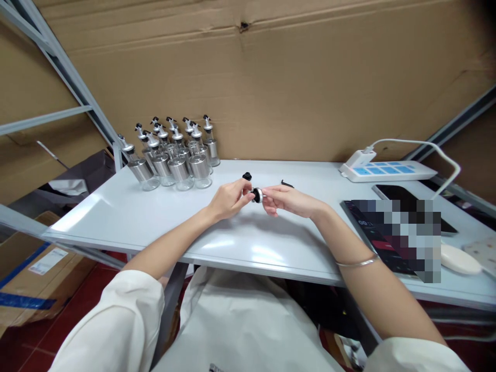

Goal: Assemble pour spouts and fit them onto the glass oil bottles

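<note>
Between my two hands is a silver and black bottle pourer (258, 195), its dark underside turned to the left. My left hand (230, 200) pinches at its black end with thumb and forefinger. From the other side, the closed fingers of my right hand (289, 200) grip it and hide its spout. A small black stopper-like part (247, 176) shows just past my left fingertips; whether it touches them I cannot tell. Behind my right hand lies a thin black piece (287, 184) on the white table (163, 217).
Several glass-and-steel oil bottles (179, 170) with pourers stand at the back left. On the right are a white power strip (383, 170), a phone (387, 194), a tablet (368, 232) and a cream oval object (461, 260). A cardboard wall (294, 88) closes the back.
</note>
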### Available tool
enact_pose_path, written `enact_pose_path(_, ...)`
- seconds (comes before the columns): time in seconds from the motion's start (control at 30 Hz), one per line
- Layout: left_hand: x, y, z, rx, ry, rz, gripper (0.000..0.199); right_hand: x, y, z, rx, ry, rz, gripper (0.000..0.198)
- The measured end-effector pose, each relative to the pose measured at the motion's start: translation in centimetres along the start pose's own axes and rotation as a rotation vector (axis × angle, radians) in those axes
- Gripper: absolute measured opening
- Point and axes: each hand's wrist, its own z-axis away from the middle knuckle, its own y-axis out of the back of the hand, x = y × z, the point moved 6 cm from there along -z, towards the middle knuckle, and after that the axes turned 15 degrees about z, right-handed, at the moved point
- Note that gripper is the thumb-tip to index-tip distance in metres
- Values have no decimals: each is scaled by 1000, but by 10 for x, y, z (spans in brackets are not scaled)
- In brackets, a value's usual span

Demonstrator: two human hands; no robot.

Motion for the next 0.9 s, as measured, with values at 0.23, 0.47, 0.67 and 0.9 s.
enact_pose_path(0.23, 1, -1, -1, -9, -51, -5, 33, 1, 0, 1, -36, -17, -18, 39)
enact_pose_path(0.47, 4, -7, -2, 3, -51, -112, 21, -3, -2, 1, -30, 30, 4, 38)
enact_pose_path(0.67, 4, 3, -7, 116, -68, -190, 35, -8, -9, -8, 77, 85, -43, 41)
enact_pose_path(0.9, -3, 9, -10, 233, 29, -76, 44, -17, -8, -12, 293, 175, 235, 41)
